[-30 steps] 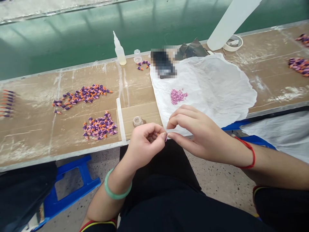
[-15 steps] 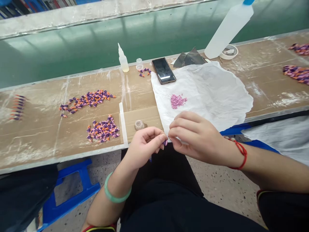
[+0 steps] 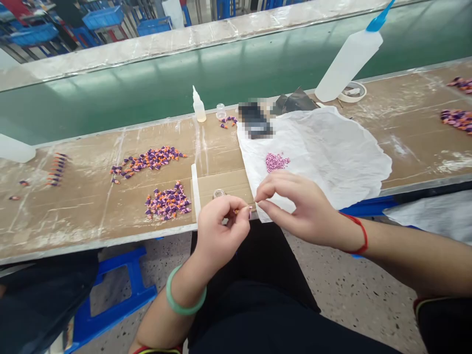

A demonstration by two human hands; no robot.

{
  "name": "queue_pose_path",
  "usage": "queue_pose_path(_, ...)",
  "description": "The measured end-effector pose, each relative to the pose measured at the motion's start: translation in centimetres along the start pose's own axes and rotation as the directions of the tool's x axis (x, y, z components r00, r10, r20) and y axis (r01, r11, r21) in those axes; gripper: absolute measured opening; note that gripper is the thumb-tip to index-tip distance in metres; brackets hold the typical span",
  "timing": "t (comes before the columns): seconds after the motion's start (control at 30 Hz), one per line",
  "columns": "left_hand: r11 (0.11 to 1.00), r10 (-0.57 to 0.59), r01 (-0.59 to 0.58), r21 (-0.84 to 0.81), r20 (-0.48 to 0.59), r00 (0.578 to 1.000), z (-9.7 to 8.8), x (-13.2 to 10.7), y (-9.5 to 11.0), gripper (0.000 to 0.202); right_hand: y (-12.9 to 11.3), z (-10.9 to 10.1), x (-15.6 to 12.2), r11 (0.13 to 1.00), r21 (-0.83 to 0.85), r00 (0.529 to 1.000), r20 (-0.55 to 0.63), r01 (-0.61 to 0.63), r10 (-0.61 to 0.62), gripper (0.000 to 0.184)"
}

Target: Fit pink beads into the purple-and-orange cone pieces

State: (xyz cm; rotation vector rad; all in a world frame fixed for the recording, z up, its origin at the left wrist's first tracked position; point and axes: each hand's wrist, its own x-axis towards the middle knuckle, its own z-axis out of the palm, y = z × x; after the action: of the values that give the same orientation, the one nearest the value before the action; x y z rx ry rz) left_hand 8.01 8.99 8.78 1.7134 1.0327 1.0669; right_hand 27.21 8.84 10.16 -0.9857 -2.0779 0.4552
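My left hand (image 3: 221,228) is closed in a pinch around a tiny orange and purple piece (image 3: 241,210), just off the front edge of the cardboard-covered bench (image 3: 73,216). My right hand (image 3: 298,206) is pinched too, thumb and forefinger meeting the left fingertips; whatever it holds is too small to make out. A small heap of pink beads (image 3: 276,161) lies on a white sheet (image 3: 332,147) just beyond my right hand. A small clear pot (image 3: 219,193) stands right behind my left hand.
Two piles of purple and orange pieces (image 3: 167,202) (image 3: 149,160) lie left of the hands. A small glue bottle (image 3: 199,105), a clear cap (image 3: 221,110) and a large squeeze bottle (image 3: 348,59) stand at the back edge. More pieces (image 3: 455,118) lie far right. A blue stool (image 3: 110,300) sits below.
The view has tilted up and shifted, so the bench sits lower in frame. Both hands stay together at the bench edge; the right fingers have lifted slightly and the orange end of the piece shows.
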Motion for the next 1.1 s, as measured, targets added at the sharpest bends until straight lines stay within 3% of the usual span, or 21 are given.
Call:
queue_pose_path(0.07,0.959,0.217,-0.211,0.188,-0.011,0.976,-0.3,-0.2,0.3,0.018,-0.5,-0.1,0.1,0.958,0.189,0.977,0.069,-0.213,0.204,0.012)
queue_pose_path(0.17,0.858,0.409,-0.399,0.324,0.039,0.912,-0.4,-0.4,0.4,0.019,-1.0,-0.3,0.3,0.871,0.326,0.929,0.186,-0.366,0.32,0.01)
queue_pose_path(0.5,0.712,0.577,-0.538,0.45,0.06,0.814,-0.2,-0.3,-0.4,0.017,-1.9,-0.3,0.6,0.821,0.362,0.895,0.246,-0.442,0.373,0.01)
queue_pose_path(0.57,0.76,0.538,-0.503,0.411,0.037,0.842,-0.4,-0.4,-0.4,0.016,-2.0,-0.2,0.7,0.814,0.375,0.894,0.254,-0.444,0.37,0.01)
queue_pose_path(0.63,0.852,0.437,-0.415,0.32,0.003,0.899,-0.8,-0.7,-0.4,0.015,-2.0,-0.1,0.7,0.828,0.37,0.903,0.254,-0.421,0.346,0.01)
queue_pose_path(0.73,0.972,0.212,-0.204,0.113,-0.069,0.975,-1.7,-1.6,-1.0,0.013,-1.7,-0.1,0.8,0.886,0.316,0.93,0.252,-0.34,0.267,0.012)
queue_pose_path(0.8,0.998,0.052,-0.055,-0.038,-0.092,0.994,-2.3,-2.3,-1.7,0.008,-0.9,0.2,1.2,0.939,0.25,0.951,0.257,-0.236,0.17,0.014)
queue_pose_path(0.93,0.959,-0.194,0.173,-0.223,-0.074,0.978,-3.2,-3.4,-3.4,0.002,1.9,1.6,3.0,0.997,-0.005,0.953,0.294,0.074,-0.069,0.018)
queue_pose_path(1.0,0.934,-0.268,0.24,-0.267,-0.074,0.961,-3.5,-3.6,-4.2,0.003,3.4,2.7,4.3,0.963,-0.166,0.916,0.376,0.214,-0.139,0.02)
queue_pose_path(1.1,0.901,-0.343,0.304,-0.31,-0.081,0.936,-3.7,-3.7,-5.1,0.006,4.6,3.9,6.1,0.879,-0.312,0.828,0.542,0.359,-0.145,0.021)
